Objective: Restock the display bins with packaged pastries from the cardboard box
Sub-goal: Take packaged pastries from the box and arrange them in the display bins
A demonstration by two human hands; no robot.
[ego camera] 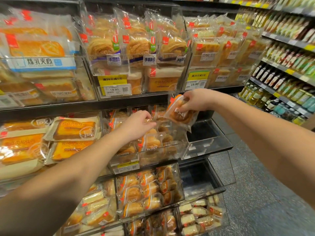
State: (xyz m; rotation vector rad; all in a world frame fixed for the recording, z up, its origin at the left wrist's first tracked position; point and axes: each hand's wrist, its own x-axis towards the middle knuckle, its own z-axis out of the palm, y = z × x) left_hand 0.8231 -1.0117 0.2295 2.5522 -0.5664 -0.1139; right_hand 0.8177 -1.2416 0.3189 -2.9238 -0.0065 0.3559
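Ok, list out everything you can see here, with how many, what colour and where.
Held pastry pack: one, clear wrap with orange stripe, above the middle bin.
Middle bin: one, clear plastic, centre shelf, part full of small pastry packs.
Empty bin: one, clear, right of the middle bin.
Lower bins: several, clear, holding golden and pale small packs.
Bread bags: many, clear with red tags, top shelf.
Toast bags: several, orange and cream, left of the middle bin.
Price tags: at least three, white under yellow promo labels.
Bottles: many, green, yellow and dark, shelves at right.
Floor: grey speckled.
Left hand: reaching into the middle bin.
Right hand: fingers gripping the held pack.
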